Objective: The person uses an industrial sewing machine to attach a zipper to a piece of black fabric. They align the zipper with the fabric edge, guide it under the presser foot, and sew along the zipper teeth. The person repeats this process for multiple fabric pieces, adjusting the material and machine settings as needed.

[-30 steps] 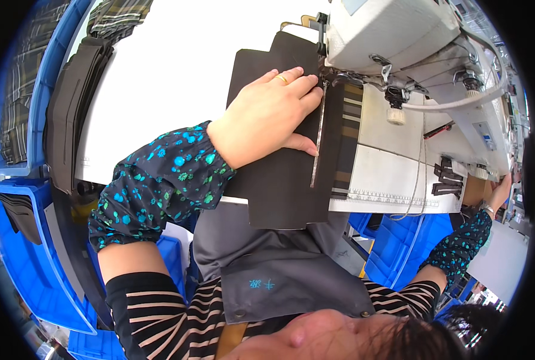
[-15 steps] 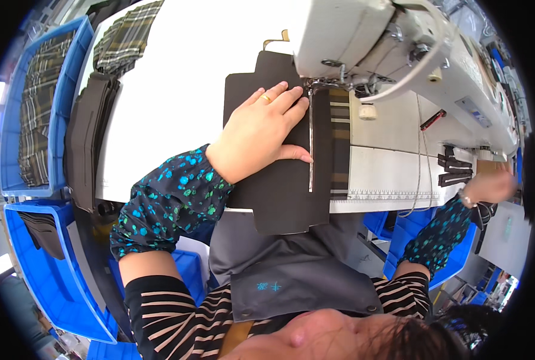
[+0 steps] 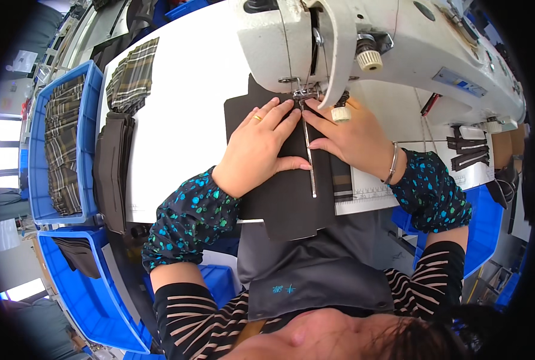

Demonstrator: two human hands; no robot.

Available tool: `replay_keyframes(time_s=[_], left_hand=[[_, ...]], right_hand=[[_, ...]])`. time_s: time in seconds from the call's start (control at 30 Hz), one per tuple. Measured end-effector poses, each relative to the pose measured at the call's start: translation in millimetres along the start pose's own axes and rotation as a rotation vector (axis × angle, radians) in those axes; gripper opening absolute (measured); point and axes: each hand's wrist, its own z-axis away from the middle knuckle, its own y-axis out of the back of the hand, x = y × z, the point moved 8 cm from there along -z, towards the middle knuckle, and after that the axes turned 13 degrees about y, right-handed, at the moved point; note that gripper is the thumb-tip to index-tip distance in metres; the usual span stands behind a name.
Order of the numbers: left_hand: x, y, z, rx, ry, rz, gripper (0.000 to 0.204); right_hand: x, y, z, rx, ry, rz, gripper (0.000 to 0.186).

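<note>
Zipper (image 3: 307,153) runs between both hands' fingers (image 3: 279,117) on dark fabric (image 3: 291,198)

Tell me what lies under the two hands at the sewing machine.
Both the left hand and right hand press flat on a black fabric piece with a zipper between them. The fabric under the palms is covered.

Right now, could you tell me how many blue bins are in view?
4: one left of the table holding plaid fabric, one below it, one under the table, one at right. Others may be hidden.
</note>
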Motion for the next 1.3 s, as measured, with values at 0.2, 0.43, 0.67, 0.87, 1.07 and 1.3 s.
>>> replay_keyframes(time_s=[0.2, 0.43, 0.67, 0.87, 1.07, 1.3], left_hand=[[4, 3, -1, 0.011, -0.005, 0.001, 0.092], [2, 2, -3, 0.005, 0.004, -0.015, 0.09], [5, 4, -3, 0.028, -0.017, -0.028, 0.089], [4, 4, -2, 0.023, -0.012, -0.028, 0.089], [4, 6, 2, 0.024, -0.003, -0.048, 0.089], [8, 3, 8, 0.065, -0.033, -0.031, 0.08]], right_hand=[[-1, 3, 1, 0.026, -0.009, 0.012, 0.054], [25, 22, 7, 0.153, -0.148, -0.023, 0.032], [65, 66, 23, 0.455, -0.402, -0.149, 0.015], [65, 60, 24, 0.492, -0.433, -0.202, 0.016], [57, 55, 16, 0.29, -0.431, -0.118, 0.02], [-9, 7, 7, -0.049, -0.028, -0.046, 0.064]])
